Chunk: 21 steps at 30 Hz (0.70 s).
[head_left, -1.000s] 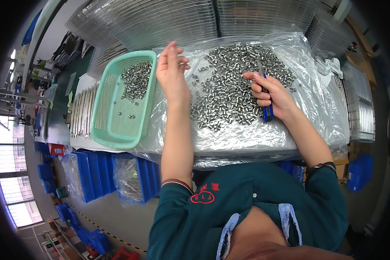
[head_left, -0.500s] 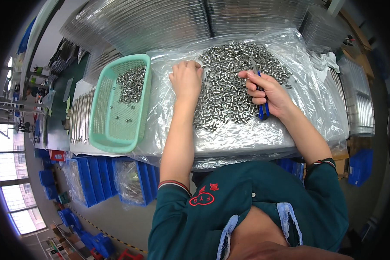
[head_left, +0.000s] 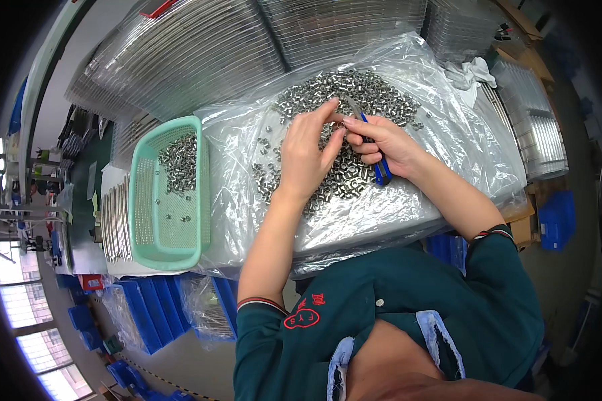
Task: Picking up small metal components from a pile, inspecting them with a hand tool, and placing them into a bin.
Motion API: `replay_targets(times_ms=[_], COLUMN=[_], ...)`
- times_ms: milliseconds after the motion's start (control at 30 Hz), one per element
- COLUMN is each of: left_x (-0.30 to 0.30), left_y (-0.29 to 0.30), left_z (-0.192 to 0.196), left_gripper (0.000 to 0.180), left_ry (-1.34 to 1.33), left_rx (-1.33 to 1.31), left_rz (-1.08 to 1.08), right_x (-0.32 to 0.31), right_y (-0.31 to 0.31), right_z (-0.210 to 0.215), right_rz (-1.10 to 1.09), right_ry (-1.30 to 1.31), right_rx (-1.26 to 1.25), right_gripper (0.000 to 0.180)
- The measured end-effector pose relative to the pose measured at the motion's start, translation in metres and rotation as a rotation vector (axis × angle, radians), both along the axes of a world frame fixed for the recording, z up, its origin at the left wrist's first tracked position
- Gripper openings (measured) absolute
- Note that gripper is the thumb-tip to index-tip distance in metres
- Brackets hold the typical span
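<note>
Above the pile of small shiny metal sleeves (head_left: pixel 351 184), my two hands meet fingertip to fingertip. My left hand (head_left: pixel 304 150) has its thumb and a finger closed around one small metal sleeve (head_left: pixel 341 125); fingertips partly cover it. My right hand (head_left: pixel 391 144) is wrapped round a blue-handled utility knife (head_left: pixel 382 172), its handle end sticking out below the palm. The knife's narrow blade (head_left: pixel 354 105) points up and to the left, past the right fingertips, which are beside the sleeve.
A mint-green mesh basket (head_left: pixel 204 234) with more metal sleeves stands at the left. Clear plastic sheeting (head_left: pixel 455 174) covers the table under the pile. Stacked clear ribbed trays (head_left: pixel 187 63) line the back. Blue bins (head_left: pixel 154 311) are below the table edge.
My left hand has moved from the pile's left edge rightward to my right hand, with a small sleeve in its fingertips. The knife stays in my right hand. The whole view has shifted.
</note>
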State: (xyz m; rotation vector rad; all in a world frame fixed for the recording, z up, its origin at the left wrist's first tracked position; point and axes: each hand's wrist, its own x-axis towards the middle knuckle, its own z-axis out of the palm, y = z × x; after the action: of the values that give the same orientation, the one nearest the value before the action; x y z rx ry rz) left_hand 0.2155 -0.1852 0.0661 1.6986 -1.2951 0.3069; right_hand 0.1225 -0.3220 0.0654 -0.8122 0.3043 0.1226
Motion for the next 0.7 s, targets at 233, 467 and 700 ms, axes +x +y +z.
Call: replay_targets(times_ms=[233,467,700], left_x=[-0.002,0.006,-0.002], left_y=[-0.002,0.009,0.000], left_z=[-0.003,-0.007,0.004], left_gripper=[0.049,0.017,0.009], left_ry=[0.055,0.247,0.289], left_rx=[-0.013,-0.085,-0.101], left_rz=[0.005,0.069,0.112], right_x=[0.001,0.001,0.000], right_y=[0.000,-0.002,-0.002], right_z=[-0.004,-0.002,0.000], right_rz=[0.021,0.017,0.045], right_ry=[-0.014,0.005,0.010], right_rx=[-0.020,0.083,0.123], right_gripper=[0.020,0.032,0.030])
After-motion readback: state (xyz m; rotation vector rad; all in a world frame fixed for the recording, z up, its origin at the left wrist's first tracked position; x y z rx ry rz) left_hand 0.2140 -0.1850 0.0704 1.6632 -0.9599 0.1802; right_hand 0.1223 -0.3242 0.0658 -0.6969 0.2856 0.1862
